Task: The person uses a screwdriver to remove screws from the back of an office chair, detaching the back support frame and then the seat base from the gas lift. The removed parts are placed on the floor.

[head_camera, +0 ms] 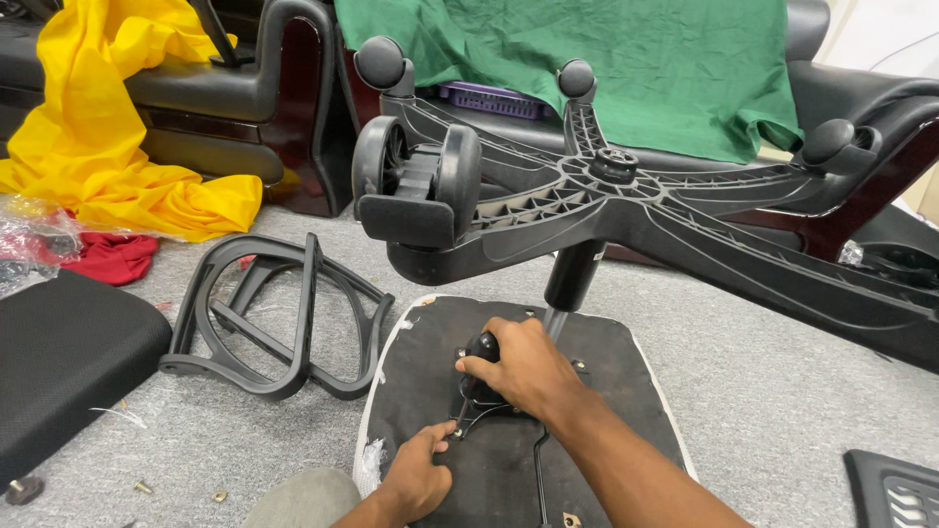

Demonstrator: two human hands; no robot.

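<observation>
An office chair lies upside down on the floor, its black star base (606, 196) with castor wheels (416, 176) up in the air on a gas cylinder (572, 279). The underside of the seat (626, 391) faces me, dark with a pale edge. My right hand (523, 367) is closed around a black knob or tool at the mechanism plate under the seat. My left hand (421, 469) presses on the seat underside near its front left, fingers curled on a thin black cable or lever.
Two black plastic armrest frames (279, 318) lie on the grey carpet at the left, beside a black seat cushion (68, 357). Yellow cloth (108, 117), red cloth (112, 256) and green cloth (626, 68) drape black sofas behind. Small screws (145, 486) lie loose on the carpet. A black slotted part (895, 489) sits bottom right.
</observation>
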